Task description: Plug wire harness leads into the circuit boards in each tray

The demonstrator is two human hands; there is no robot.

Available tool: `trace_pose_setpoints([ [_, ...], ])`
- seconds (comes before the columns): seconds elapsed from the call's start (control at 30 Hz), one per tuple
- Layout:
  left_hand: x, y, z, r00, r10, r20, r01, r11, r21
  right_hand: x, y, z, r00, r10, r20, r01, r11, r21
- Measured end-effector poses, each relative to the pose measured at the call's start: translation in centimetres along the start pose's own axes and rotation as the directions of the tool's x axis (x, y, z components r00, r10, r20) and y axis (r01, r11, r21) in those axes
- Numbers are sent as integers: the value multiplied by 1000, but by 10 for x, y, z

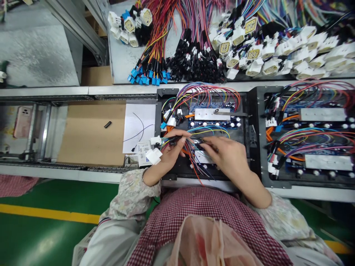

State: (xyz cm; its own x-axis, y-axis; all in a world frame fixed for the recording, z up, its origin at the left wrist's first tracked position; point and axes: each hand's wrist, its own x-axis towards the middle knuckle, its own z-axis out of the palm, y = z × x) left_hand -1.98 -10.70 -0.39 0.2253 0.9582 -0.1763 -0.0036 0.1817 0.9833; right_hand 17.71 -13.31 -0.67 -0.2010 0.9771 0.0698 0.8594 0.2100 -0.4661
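Left hand (170,155): fingers closed on a slim, multicoloured wire bundle (175,139), black-sleeved at the grip; boxy, glossy white connectors (154,156) left of it. Right hand (231,150): fingertips nearly together (whether clamped, cannot tell), flat silvery plate (203,157) just beneath.

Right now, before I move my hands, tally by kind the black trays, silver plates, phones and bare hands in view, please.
Trays: 2
Silver plates: 4
Phone: 1
Hands: 2
Total: 9
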Motion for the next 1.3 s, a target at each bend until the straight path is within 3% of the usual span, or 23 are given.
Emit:
trace_pose_setpoints([
  [0.17,-1,1,0,1000,-23,5,23,999,-32,-10,-7,-18,994,-100,43,98,994,47],
  [0.3,-1,-1,0,999,-38,23,39,998,-52,-6,-3,-6,999,-40,5,40,996,82],
  [0.53,-2,-1,0,998,-25,58,27,999,-29,3,3,13,999,-23,46,24,999,-22],
  [0.8,-1,-3,-1,998,0,65,1,1000,-14,9,2,17,996,-41,73,37,997,64],
  [1.3,0,-1,0,993,97,66,-101,994,48,12,-5,9,989,-49,140,56,997,-44],
])
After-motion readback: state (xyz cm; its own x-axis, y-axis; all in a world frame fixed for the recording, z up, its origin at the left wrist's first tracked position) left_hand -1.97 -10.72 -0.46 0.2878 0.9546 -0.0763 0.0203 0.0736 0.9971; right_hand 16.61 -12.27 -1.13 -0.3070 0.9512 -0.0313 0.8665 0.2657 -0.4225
